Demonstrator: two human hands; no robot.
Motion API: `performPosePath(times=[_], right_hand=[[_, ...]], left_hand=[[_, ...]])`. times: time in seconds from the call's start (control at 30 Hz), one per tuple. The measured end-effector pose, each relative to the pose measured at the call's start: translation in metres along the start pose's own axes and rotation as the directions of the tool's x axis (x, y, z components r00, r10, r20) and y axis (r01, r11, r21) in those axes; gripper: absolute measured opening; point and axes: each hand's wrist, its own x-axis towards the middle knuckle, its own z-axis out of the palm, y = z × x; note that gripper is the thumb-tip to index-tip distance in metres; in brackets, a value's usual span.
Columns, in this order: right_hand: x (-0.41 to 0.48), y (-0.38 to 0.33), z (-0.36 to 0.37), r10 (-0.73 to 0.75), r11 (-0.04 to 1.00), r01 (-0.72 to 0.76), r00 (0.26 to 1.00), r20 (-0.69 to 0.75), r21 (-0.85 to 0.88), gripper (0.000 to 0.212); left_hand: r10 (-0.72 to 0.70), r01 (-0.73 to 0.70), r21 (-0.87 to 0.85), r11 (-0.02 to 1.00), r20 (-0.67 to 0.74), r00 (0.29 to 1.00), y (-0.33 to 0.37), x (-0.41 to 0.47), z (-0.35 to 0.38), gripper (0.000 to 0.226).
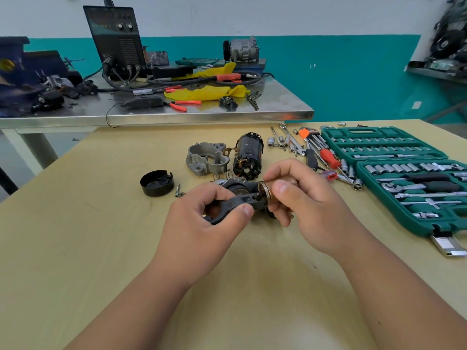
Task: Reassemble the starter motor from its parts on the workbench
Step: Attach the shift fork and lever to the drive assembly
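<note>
My left hand [202, 221] grips a black plastic shift fork lever [237, 203] just above the wooden workbench [101, 236]. My right hand [305, 200] pinches a copper-coloured plunger with a metal ring [266, 192] against the lever's forked end. Behind them stand the black motor body with its brushes [249, 156], the grey cast drive housing [207, 157] and a black round end cap [157, 183]. A small bolt [178, 191] lies beside the cap. Another dark part sits partly hidden behind my hands.
A green socket set case [404, 173] lies open at the right, with hex keys, screwdrivers and loose sockets [313, 150] beside it. A steel table [177, 109] behind carries a welder, pliers, yellow rags and cables.
</note>
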Motion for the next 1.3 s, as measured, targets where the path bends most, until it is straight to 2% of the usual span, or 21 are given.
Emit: performPosePath(times=[0.33,0.43,0.57,0.67,0.77,1.03,1.13,1.2,1.3], right_hand=[[-0.0014,0.0025,-0.0011,-0.01,0.995,0.012,1.0,0.019,-0.103,0.023],[-0.0013,0.0035,-0.0007,-0.007,0.993,0.01,1.0,0.021,-0.116,0.016],[-0.0007,0.0047,-0.0021,0.009,0.988,-0.007,1.0,0.012,-0.157,0.019],[0.0001,0.0047,-0.0017,0.012,0.989,-0.01,1.0,0.014,-0.146,0.013],[0.0001,0.0049,-0.0015,0.024,0.993,-0.021,0.999,0.024,-0.115,0.014],[0.0006,0.0061,-0.0016,0.045,0.989,-0.035,0.997,0.067,-0.143,0.021],[0.0002,0.0054,-0.0018,0.028,0.997,-0.022,0.996,0.08,-0.074,0.017],[-0.0006,0.0043,-0.0023,0.011,1.0,-0.012,0.996,0.087,0.01,0.016],[-0.0025,0.0048,0.0013,-0.019,1.0,0.018,0.996,0.09,0.004,0.017]], left_hand=[[-0.072,0.073,-0.063,0.995,0.022,0.997,-0.0015,0.0018,0.0009,0.018],[-0.15,0.158,-0.133,0.978,0.068,0.986,-0.0034,0.0034,0.0,0.033],[-0.279,0.321,-0.178,0.93,0.228,0.933,-0.0016,0.006,-0.0024,0.036],[-0.35,0.41,-0.226,0.884,0.26,0.9,-0.0013,0.0073,-0.0017,0.036],[-0.385,0.44,-0.24,0.865,0.245,0.89,0.0,0.0067,-0.0004,0.037],[-0.348,0.368,-0.205,0.907,0.124,0.929,-0.0038,0.0056,0.0024,0.044],[-0.271,0.279,-0.203,0.939,0.068,0.96,-0.0061,0.0048,0.0032,0.047],[-0.203,0.201,-0.206,0.958,0.012,0.979,-0.0071,0.0027,0.0046,0.056],[-0.117,0.096,-0.218,0.971,-0.089,0.989,-0.0048,-0.0008,0.0066,0.049]])
